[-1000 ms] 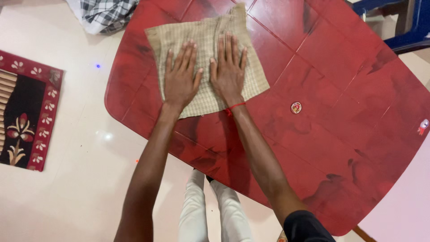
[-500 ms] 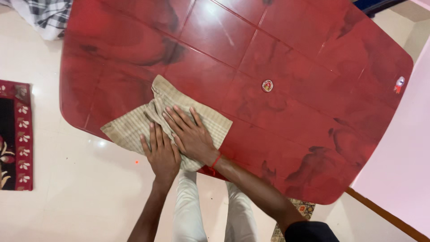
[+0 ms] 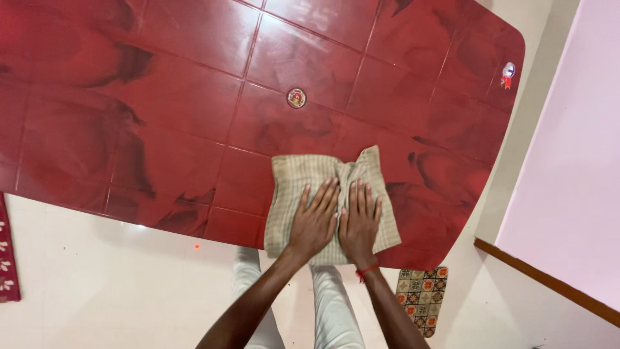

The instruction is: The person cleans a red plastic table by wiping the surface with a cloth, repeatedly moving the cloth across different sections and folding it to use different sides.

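Fingers [image 3: 321, 201] of left hand [image 3: 314, 223] are spread flat, nothing gripped, pressed palm-down on a beige checked cloth [image 3: 303, 184]; fingers of right hand [image 3: 359, 223] likewise laid out straight & flat on same cloth, w/ no hold taken; the two hands are set side by side, thumbs nearly touching. A red thread band [image 3: 367, 271] is seen at the right wrist. The cloth is bunched slightly betw. the hands, lying at the near edge of a glossy red desk [image 3: 161, 97], its lower edge at approx. the desk rim. A small round emblem [image 3: 296, 97] is seen at desk centre, well apart from the cloth; a sticker [image 3: 507, 71] at the far right corner. Below: pale floor [image 3: 97, 284], white trousers [image 3: 329, 310], patterned mat [image 3: 423, 297] just beside the right forearm.
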